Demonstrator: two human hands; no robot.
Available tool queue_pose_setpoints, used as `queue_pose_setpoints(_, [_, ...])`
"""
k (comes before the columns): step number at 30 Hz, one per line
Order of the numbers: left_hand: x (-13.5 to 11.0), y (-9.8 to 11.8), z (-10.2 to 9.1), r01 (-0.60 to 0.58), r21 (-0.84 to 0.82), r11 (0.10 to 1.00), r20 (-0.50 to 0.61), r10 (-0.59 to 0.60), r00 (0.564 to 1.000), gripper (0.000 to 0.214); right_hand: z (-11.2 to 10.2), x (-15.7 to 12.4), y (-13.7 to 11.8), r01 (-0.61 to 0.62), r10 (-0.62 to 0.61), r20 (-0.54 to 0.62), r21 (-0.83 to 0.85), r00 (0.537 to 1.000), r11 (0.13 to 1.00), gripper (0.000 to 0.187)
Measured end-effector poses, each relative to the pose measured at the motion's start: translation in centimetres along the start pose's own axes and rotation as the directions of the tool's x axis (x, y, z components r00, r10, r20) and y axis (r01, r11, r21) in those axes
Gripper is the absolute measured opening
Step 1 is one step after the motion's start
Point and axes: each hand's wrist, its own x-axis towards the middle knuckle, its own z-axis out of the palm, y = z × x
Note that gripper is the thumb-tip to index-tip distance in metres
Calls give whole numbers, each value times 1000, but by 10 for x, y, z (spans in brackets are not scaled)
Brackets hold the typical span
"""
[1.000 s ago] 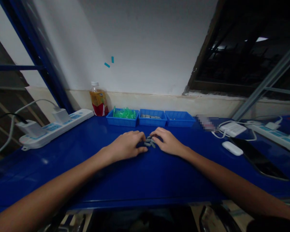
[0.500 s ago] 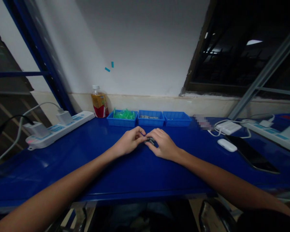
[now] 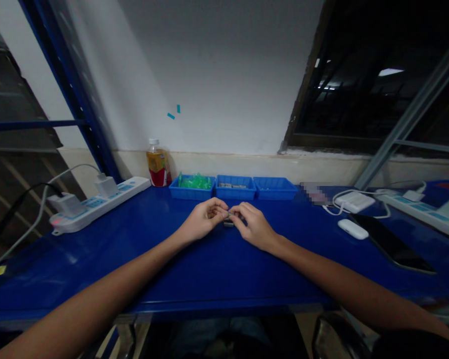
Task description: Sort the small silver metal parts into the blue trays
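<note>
Both hands have lifted off the loose heap they covered a second ago and drawn together just above the glossy blue surface point(image 3: 194, 269), and the heap has shrunk to one small dark piece point(image 3: 228, 224) lying right under them. Left hand point(image 3: 201, 223) and right hand point(image 3: 253, 228) meet fingertip to fingertip at the middle, each grip closed to a narrow pinch of thumb and forefinger on the same small grey metal piece point(image 3: 230, 215). With one hand on each end it probably sits steady and in plain sight; the piece is too small to make out its shape. Both wrists hover low near the surface, which likely helps such fine holding. Along the far edge stand three shallow blue plastic trays side by side: the left tray point(image 3: 176, 188) with green plastic bits, the middle tray point(image 3: 235, 191) with grey pieces, the right tray point(image 3: 275, 190) nearly bare, so each kind stays apart and within reach. A yellow drink bottle point(image 3: 158, 169) and a white power strip point(image 3: 97, 204) lie far left, and a black phone point(image 3: 392, 244) lies well off to the right
</note>
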Motion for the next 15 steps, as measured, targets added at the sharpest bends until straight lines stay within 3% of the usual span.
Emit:
queue_pose_setpoints(3, [2,-4,0,5,-7,1000,-72,-6,997,29,0,-1,-4,48,-47,15,-64,999,997,14])
queue_pose_setpoints(5, [4,-7,-1,3,15,1000,-61,-2,998,27,-2,0,-3,81,-77,40,-118,996,990,10])
queue_pose_setpoints(8, [3,-10,-4,-2,180,984,-29,7,1000,26,-10,11,11,59,-49,47,-228,998,972,12])
queue_pose_setpoints(10, [1,-11,-5,-69,403,912,19,67,998,28,-18,28,30,-23,32,24,-318,999,948,13])
queue_pose_setpoints(12, [-2,-11,-5,-185,590,786,119,142,983,26,-24,52,54,-160,187,26,-407,982,899,15])
queue_pose_setpoints(13, [-3,-11,-5,-239,641,730,172,167,971,24,-25,65,67,-226,287,69,-454,955,862,16])
queue_pose_setpoints(15, [-5,-10,-3,-292,692,661,234,177,956,18,-24,90,89,-310,478,200,-541,856,782,20])
